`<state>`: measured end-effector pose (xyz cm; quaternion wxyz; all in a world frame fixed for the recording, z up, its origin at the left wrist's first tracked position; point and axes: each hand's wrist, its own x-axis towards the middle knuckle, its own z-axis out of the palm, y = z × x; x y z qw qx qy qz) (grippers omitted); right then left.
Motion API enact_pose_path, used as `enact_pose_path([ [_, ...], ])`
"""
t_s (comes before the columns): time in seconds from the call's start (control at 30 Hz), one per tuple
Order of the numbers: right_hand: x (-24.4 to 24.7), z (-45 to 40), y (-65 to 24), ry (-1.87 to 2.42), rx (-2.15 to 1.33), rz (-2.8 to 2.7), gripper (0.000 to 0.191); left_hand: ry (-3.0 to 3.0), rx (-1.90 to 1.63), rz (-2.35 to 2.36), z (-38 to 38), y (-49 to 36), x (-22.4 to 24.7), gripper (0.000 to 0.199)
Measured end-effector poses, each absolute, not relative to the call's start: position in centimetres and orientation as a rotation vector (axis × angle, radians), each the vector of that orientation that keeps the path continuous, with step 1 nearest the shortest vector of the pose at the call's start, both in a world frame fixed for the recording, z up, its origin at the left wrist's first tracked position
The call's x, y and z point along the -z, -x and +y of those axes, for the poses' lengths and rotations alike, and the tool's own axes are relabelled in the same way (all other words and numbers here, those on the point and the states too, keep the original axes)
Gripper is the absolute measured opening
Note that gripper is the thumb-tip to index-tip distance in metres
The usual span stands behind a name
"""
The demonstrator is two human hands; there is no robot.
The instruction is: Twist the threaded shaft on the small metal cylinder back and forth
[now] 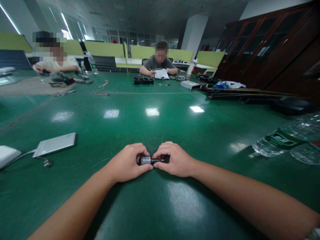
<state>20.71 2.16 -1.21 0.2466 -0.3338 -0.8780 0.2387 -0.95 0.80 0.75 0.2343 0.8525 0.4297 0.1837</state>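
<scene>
Near the middle of the green table, my left hand (125,163) is closed around a short silver metal cylinder (145,160) that lies on its side. Out of the cylinder's right end runs a dark, coiled or ridged shaft (160,160). My right hand (179,160) pinches that shaft between thumb and forefinger, close to the cylinder. The two hands nearly meet over the part, with their lower edges at the tabletop. The cylinder's left end is partly hidden inside my left hand, and the shaft's fine detail is too small to make out.
On the left lie a white power bank (55,144) with a cable and a white box (7,156). Clear water bottles (277,141) lie at right. Across the green table (130,126) sit two people, with a black tray (143,80) and dark strips (240,94) near them.
</scene>
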Motion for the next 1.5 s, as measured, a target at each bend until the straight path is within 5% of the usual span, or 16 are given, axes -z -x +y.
enact_pose_path([
  [1.5,1.26,2.44,-20.87,0.965,-0.581,-2.402,0.009,-2.342,-0.506,1.191,0.98,1.23,-0.71,0.019],
])
